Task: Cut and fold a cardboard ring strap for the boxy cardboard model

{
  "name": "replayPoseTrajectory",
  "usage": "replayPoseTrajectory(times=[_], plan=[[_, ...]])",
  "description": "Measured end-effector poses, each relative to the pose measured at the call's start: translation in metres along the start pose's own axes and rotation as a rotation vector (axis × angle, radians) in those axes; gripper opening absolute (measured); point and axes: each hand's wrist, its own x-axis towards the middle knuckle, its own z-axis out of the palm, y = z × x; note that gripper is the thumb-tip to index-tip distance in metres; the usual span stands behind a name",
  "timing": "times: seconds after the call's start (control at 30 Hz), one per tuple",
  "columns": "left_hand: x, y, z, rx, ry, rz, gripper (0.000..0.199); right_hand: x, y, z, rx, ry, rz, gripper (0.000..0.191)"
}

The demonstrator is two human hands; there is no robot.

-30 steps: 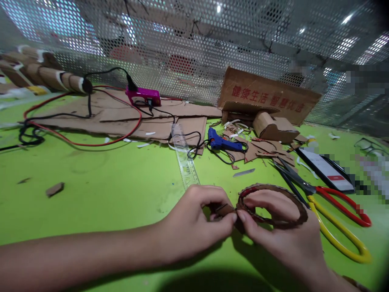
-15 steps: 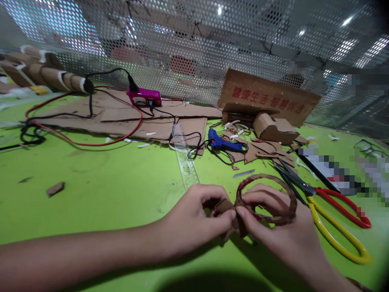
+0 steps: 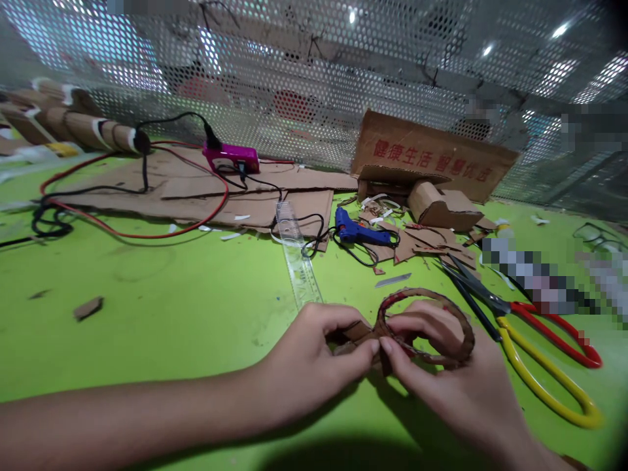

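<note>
A narrow strip of brown cardboard bent into a ring is held between both hands, above the green table. My left hand pinches the folded cardboard end at the ring's left side, thumb on top. My right hand grips the same joint with thumb and fingers, some fingers passing behind and inside the loop. The two thumb tips nearly meet at the joint. Part of the folded end is hidden by the fingers. Scissors with red and yellow handles lie open just right of my right hand.
Beyond the hands lie a clear ruler, a loose blade and a blue glue gun among cardboard scraps. A purple power strip with cords rests on cardboard sheets. Perforated metal mesh stands behind the table.
The ring has tipped slightly and sits a little lower. Both hands keep their pinch at the joint, and the thumbs have shifted slightly.
</note>
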Motion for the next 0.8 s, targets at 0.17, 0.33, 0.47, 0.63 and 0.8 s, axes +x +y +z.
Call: replayPoseTrajectory(times=[0.17,0.33,0.47,0.63,0.8], plan=[[-0.002,-0.002,0.002,-0.02,0.014,-0.021,0.022,-0.005,0.003,0.004,-0.055,0.033,-0.052,0.012],[-0.004,-0.004,0.003,-0.085,0.01,-0.098,0.022,-0.005,0.002,0.005,-0.081,0.026,-0.054,0.011],[-0.003,-0.003,0.002,-0.134,0.0,-0.143,0.022,-0.005,0.001,0.005,-0.082,0.032,-0.066,0.011],[-0.002,-0.001,0.001,-0.166,-0.002,-0.171,0.023,-0.007,-0.002,0.005,-0.104,-0.012,-0.093,0.01],[0.0,0.001,0.001,-0.208,0.012,-0.19,0.018,0.005,-0.005,-0.005,-0.111,-0.097,-0.085,0.012]])
